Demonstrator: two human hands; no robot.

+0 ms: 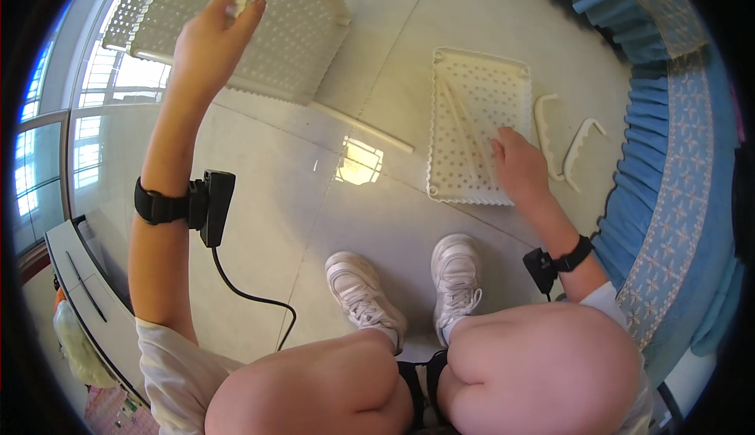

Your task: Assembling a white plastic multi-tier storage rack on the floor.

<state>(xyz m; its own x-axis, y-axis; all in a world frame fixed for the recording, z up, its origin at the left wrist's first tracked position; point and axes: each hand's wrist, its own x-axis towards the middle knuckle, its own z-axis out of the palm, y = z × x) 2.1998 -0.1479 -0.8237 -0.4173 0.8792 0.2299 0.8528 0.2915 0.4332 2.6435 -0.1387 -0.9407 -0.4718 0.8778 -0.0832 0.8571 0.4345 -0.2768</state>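
Observation:
At the upper left, my left hand is closed on the edge of a white plastic shelf rack with perforated panels and scalloped rims. The rack lies on its side on the floor. On the right, my right hand is over the near right side of a loose white perforated shelf panel. Its fingers are bent, with their undersides hidden, so a hold cannot be made out. Slim white tubes rest slantwise on that panel, just left of this hand.
Another white tube lies on the tiled floor by the rack. Two curved white side pieces lie right of the panel. Blue pleated fabric hangs along the right. A white cabinet stands at left. A black cable trails from my left wrist strap.

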